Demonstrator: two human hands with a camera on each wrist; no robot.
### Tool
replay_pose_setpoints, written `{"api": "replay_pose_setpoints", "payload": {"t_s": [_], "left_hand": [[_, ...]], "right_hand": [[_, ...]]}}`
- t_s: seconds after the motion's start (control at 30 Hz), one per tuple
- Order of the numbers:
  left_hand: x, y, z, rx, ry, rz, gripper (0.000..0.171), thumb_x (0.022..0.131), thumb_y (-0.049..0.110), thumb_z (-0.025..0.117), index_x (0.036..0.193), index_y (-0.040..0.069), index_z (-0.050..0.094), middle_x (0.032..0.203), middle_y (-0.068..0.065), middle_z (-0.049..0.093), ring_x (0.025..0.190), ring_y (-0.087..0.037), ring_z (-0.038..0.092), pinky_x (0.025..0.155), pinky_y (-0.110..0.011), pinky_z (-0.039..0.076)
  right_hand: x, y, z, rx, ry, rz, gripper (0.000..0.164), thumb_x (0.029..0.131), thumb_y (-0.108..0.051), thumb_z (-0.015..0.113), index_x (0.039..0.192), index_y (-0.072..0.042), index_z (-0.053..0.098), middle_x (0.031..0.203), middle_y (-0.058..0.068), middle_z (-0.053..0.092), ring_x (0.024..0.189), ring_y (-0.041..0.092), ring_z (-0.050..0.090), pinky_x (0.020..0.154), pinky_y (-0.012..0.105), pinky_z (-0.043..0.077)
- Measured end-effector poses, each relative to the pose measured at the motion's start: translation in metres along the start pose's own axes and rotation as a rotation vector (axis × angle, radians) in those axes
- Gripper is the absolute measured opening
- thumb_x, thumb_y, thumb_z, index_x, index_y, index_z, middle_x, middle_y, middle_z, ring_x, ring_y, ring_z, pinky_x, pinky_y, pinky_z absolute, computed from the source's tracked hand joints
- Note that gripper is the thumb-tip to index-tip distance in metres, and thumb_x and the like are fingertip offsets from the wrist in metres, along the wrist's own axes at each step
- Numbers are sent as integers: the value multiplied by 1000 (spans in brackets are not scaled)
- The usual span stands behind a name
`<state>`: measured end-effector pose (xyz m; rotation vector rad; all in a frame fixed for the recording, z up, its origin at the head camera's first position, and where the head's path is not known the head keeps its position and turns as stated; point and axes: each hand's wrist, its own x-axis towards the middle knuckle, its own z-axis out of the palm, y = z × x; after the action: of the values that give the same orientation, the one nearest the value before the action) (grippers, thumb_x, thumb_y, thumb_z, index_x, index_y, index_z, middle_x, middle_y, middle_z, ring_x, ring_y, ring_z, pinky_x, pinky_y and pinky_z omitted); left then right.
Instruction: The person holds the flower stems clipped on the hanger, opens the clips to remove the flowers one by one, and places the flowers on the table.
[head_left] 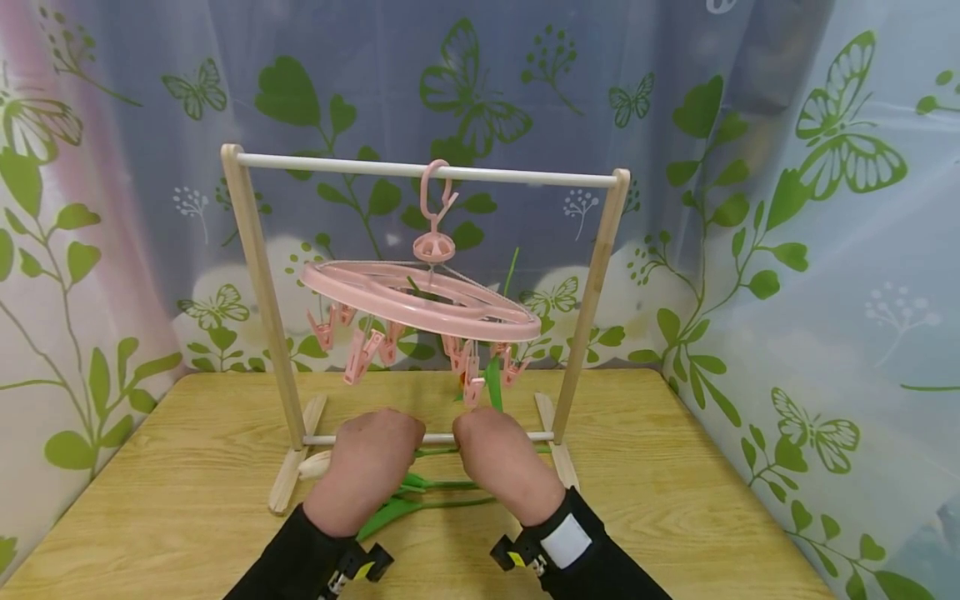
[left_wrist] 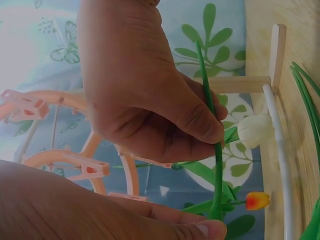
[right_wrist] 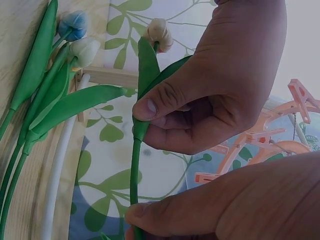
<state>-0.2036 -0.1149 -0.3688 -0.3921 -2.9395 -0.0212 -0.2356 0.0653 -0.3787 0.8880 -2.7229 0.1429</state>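
Both hands hold one pale artificial tulip (right_wrist: 159, 34) level in front of the rack. My left hand (head_left: 375, 462) pinches it where the green leaves meet the stem. Further along, my right hand (head_left: 504, 457) pinches the stem between thumb and fingers, leaving a short length of stem bare between the hands. Above them, a pink clip hanger (head_left: 420, 300) with several clothespins hangs tilted from the top bar. A white tulip (left_wrist: 255, 131) and an orange-red tulip (left_wrist: 257, 200) hang head down behind the hands. The held bloom is hard to make out in the head view.
A wooden rack (head_left: 258, 292) with a white top bar (head_left: 322, 165) and a white lower bar stands on the wood-grain table (head_left: 675, 500). More tulips lie on the table, including a blue one (right_wrist: 74, 25) and a white one (right_wrist: 85, 51). Leaf-printed curtains (head_left: 840, 275) enclose the table.
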Motion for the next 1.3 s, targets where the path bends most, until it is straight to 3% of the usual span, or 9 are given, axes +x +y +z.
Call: {"api": "replay_pose_setpoints", "payload": {"t_s": [0.23,0.47,0.9,1.1,1.3], "left_hand": [[1,0,6,25,39,18,49,104,10,73,65,22,47,60,3,29,58,-11,23,60,-33,16],[2,-1,11,10,58,27,59,103,9,76,63,24,35,61,4,24,62,-12,17,62,-33,15],[1,-6,24,56,170,123,67,104,5,72,70,25,17,67,5,8,70,-12,6,67,-35,10],[1,-8,30,65,170,145,67,103,7,74,73,26,17,69,4,8,74,-14,7,70,-37,11],[4,-8,31,9,106,128,66,103,7,74,66,26,22,64,5,13,67,-12,9,64,-34,11]], "right_hand": [[2,2,6,-13,-9,-12,35,103,1,69,72,-13,65,58,-5,47,53,5,33,51,20,24],[6,3,9,38,-91,37,35,104,-1,70,72,-14,65,58,-7,42,52,6,33,50,21,26],[9,3,20,13,-153,70,33,101,1,71,72,-13,64,60,-8,42,53,6,35,48,21,30],[11,4,25,19,-175,89,36,100,2,71,68,-13,62,60,-7,44,53,7,36,48,23,31],[12,4,28,8,-191,87,34,100,0,71,70,-13,65,62,-6,48,54,7,38,49,23,33]]}}
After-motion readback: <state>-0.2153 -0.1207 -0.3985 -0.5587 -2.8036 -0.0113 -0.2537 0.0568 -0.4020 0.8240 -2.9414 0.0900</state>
